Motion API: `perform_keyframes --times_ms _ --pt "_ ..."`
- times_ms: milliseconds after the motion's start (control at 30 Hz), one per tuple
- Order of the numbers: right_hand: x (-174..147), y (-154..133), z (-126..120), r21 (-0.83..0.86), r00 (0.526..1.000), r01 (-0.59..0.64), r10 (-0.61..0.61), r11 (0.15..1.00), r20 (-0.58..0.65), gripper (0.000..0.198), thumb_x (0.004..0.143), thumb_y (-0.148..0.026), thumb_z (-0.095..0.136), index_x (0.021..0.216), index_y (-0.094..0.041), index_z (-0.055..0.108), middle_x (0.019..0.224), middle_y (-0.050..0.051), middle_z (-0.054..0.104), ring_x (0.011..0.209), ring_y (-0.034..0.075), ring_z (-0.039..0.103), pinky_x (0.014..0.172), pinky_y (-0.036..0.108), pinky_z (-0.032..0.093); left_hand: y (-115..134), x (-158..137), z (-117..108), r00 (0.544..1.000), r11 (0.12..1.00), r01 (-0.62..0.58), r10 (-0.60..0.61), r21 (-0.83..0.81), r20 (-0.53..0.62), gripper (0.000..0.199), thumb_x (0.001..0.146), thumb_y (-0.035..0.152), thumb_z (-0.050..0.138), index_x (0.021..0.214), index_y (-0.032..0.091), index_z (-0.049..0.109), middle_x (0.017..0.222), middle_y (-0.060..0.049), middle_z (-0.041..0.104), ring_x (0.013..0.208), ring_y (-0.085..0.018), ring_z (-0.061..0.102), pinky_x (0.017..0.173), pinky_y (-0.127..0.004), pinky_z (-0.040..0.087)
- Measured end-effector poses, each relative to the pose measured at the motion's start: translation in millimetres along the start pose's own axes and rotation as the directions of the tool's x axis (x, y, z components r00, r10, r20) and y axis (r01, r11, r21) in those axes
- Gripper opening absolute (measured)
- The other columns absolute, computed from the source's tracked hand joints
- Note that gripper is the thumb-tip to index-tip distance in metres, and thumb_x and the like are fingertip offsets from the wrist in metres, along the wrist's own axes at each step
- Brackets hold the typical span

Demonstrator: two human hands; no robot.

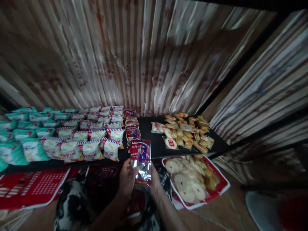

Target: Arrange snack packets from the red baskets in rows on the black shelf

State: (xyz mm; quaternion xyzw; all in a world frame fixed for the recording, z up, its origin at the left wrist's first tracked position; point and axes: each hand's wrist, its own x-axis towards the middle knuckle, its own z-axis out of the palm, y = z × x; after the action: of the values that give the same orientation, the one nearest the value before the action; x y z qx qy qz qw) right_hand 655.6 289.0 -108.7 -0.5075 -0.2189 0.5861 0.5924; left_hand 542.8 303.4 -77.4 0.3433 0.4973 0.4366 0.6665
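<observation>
A flat red snack packet with a shiny clear lower part is held upright in front of me, near the shelf's front edge. On its left side my left hand is closed, the thumb over the front. My right hand grips the opposite edge, its fingers mostly hidden behind the packet. Just beyond, similar red packets lie in a short column on the black shelf. Left of that column stand rows of white bags with red-and-blue striped tops.
Teal bags fill the shelf's left end. Small yellow wrapped snacks lie heaped on the right. Below the shelf sit a red basket of round packaged items and another red basket. Striped sheeting hangs behind, beside a dark post.
</observation>
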Motion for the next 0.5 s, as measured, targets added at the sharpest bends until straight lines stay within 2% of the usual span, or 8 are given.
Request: perform_keyframes --times_ms 67,133,233,367,500 --pt "-1.5 -6.7 2.7 0.092 0.995 -0.1 0.102 0.991 -0.013 0.059 0.075 -0.072 0.047 0.077 -0.017 0.068 0.07 0.011 0.07 0.075 0.028 0.069 0.063 0.039 0.053 -0.1 12.4 3.7 0.999 0.999 -0.038 0.038 0.022 -0.036 0.051 0.064 0.027 0.072 0.111 0.016 0.055 0.101 -0.01 0.07 0.09 -0.024 0.068 0.08 -0.031 0.052" --pt "-1.8 -11.2 3.6 0.131 0.992 -0.105 0.114 0.986 -0.057 0.056 0.074 -0.069 0.054 0.09 -0.018 0.068 0.079 0.01 0.072 0.08 0.027 0.068 0.065 0.037 0.053 -1.6 26.1 8.7 0.993 0.994 -0.087 0.092 0.065 -0.075 0.046 0.067 0.023 0.069 0.11 0.016 0.055 0.099 -0.01 0.07 0.09 -0.023 0.067 0.081 -0.032 0.052" --pt "8.6 -17.0 2.4 0.062 0.994 0.026 -0.019 0.998 -0.106 0.047 0.066 -0.055 0.072 0.099 -0.022 0.067 0.09 0.004 0.072 0.081 0.023 0.067 0.069 0.032 0.052 -3.3 46.5 18.5 0.983 0.983 -0.139 0.151 0.116 -0.102 0.046 0.069 0.016 0.065 0.114 0.017 0.053 0.105 -0.009 0.068 0.096 -0.022 0.065 0.087 -0.031 0.05" --pt "45.7 -28.9 -0.4 -0.04 0.975 0.15 -0.155 0.988 -0.162 0.041 0.06 -0.049 0.077 0.088 -0.02 0.067 0.078 0.001 0.071 0.07 0.017 0.063 0.067 0.028 0.049 0.9 70.2 33.6 0.967 0.95 -0.183 0.22 0.255 -0.126 0.06 0.072 0.013 0.061 0.129 0.018 0.045 0.111 -0.009 0.065 0.103 -0.021 0.063 0.093 -0.031 0.048" --pt "91.1 -46.3 0.7 -0.121 0.947 0.225 -0.247 0.967 -0.205 0.04 0.057 -0.047 0.076 0.082 -0.017 0.066 0.071 0.0 0.069 0.064 0.015 0.059 0.062 0.026 0.047 6.2 93.1 44.7 0.916 0.831 -0.299 0.388 0.469 -0.103 0.059 0.073 0.01 0.056 0.131 0.017 0.045 0.124 -0.012 0.058 0.116 -0.023 0.056 0.102 -0.036 0.044"
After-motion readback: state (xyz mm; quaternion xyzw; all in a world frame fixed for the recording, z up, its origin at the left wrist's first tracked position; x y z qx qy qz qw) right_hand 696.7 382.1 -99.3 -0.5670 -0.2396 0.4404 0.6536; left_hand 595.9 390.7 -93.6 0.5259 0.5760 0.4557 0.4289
